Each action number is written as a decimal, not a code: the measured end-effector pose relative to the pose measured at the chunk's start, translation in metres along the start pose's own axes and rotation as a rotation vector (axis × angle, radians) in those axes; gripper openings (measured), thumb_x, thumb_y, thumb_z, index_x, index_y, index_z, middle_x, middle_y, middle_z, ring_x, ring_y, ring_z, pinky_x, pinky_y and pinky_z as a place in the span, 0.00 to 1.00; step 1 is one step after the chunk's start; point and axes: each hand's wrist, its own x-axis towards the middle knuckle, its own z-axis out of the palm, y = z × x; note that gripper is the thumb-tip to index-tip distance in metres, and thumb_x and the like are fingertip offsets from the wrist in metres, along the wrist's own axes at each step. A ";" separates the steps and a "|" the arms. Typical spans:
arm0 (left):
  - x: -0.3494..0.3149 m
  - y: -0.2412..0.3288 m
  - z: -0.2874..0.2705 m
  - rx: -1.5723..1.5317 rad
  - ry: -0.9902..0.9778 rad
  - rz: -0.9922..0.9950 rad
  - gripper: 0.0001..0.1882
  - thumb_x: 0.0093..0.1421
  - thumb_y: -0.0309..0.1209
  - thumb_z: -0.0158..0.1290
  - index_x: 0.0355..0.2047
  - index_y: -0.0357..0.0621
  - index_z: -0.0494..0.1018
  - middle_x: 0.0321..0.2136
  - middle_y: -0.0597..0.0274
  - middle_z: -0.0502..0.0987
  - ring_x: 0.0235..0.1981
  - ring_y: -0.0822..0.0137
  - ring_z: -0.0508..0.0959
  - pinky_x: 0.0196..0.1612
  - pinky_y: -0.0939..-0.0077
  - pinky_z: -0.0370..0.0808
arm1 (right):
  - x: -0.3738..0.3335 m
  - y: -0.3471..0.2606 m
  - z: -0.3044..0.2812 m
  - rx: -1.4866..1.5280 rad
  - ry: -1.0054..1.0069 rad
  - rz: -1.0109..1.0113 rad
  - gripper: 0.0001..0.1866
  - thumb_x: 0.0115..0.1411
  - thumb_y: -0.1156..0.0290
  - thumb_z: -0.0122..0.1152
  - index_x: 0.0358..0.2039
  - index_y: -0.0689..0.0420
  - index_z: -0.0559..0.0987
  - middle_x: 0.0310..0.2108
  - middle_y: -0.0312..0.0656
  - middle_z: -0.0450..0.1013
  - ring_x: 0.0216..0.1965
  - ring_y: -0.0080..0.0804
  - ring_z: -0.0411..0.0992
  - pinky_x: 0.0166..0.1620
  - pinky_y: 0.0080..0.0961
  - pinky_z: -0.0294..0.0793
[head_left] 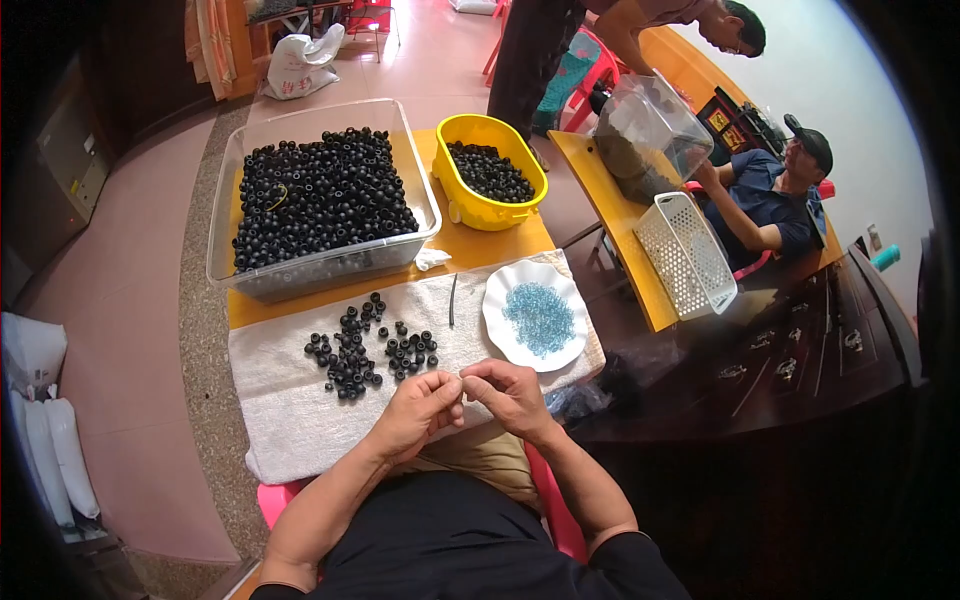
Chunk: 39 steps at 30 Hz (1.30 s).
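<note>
My left hand (422, 408) and my right hand (510, 400) meet fingertip to fingertip over the front edge of a pale cloth (285, 400). Both are closed in a pinch, and whatever they hold is too small to make out. Just beyond them lies a loose heap of black ring-shaped parts (352, 362) with holes through them. To the right of this heap, a white scalloped plate (495, 335) bears many tiny light-blue transparent pieces (540, 318). A thin dark stick (452, 300) rests on the cloth between the heap and the plate.
Behind the cloth stand a large transparent bin (330, 262) and a yellow tub (490, 215), both holding black parts. At another table, two people work by a transparent box (690, 125) and a white perforated basket (680, 255). A crumpled tissue (432, 259) lies beside the bin.
</note>
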 end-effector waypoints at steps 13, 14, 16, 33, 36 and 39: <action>0.002 -0.004 -0.002 0.032 0.020 0.038 0.12 0.70 0.37 0.49 0.40 0.39 0.73 0.28 0.68 0.74 0.29 0.77 0.75 0.38 0.83 0.77 | 0.000 -0.005 0.001 -0.331 0.032 -0.152 0.07 0.62 0.73 0.62 0.36 0.64 0.80 0.30 0.47 0.77 0.31 0.36 0.77 0.35 0.27 0.74; 0.002 -0.003 -0.002 0.031 0.024 0.040 0.12 0.70 0.37 0.49 0.40 0.39 0.73 0.28 0.68 0.74 0.30 0.77 0.75 0.38 0.83 0.77 | 0.000 -0.005 0.002 -0.331 0.032 -0.152 0.07 0.62 0.73 0.62 0.36 0.64 0.80 0.30 0.47 0.77 0.31 0.36 0.77 0.35 0.27 0.74; 0.001 -0.002 -0.001 0.022 0.030 0.026 0.12 0.70 0.37 0.50 0.40 0.40 0.73 0.28 0.68 0.74 0.30 0.77 0.75 0.38 0.83 0.77 | 0.001 -0.005 0.004 -0.338 0.092 -0.259 0.06 0.61 0.75 0.63 0.35 0.64 0.79 0.29 0.47 0.77 0.31 0.39 0.77 0.35 0.29 0.75; -0.001 -0.001 -0.001 -0.059 -0.012 -0.042 0.12 0.71 0.36 0.48 0.41 0.39 0.72 0.30 0.65 0.74 0.31 0.74 0.75 0.39 0.78 0.77 | -0.001 -0.003 0.004 -0.325 0.109 -0.504 0.10 0.53 0.85 0.65 0.35 0.61 0.78 0.34 0.46 0.76 0.35 0.38 0.77 0.38 0.28 0.76; -0.001 -0.002 -0.002 -0.052 -0.009 -0.042 0.12 0.70 0.39 0.50 0.39 0.43 0.71 0.28 0.67 0.75 0.30 0.75 0.76 0.39 0.81 0.77 | -0.001 -0.004 0.002 -0.322 0.080 -0.502 0.10 0.53 0.85 0.65 0.35 0.61 0.78 0.35 0.45 0.76 0.35 0.38 0.77 0.38 0.27 0.76; -0.001 -0.003 -0.002 -0.008 0.003 -0.015 0.12 0.70 0.39 0.50 0.40 0.42 0.71 0.28 0.67 0.75 0.30 0.76 0.76 0.39 0.81 0.77 | 0.000 -0.004 0.000 -0.305 0.064 -0.490 0.09 0.53 0.85 0.65 0.36 0.61 0.79 0.35 0.45 0.76 0.35 0.37 0.77 0.39 0.26 0.76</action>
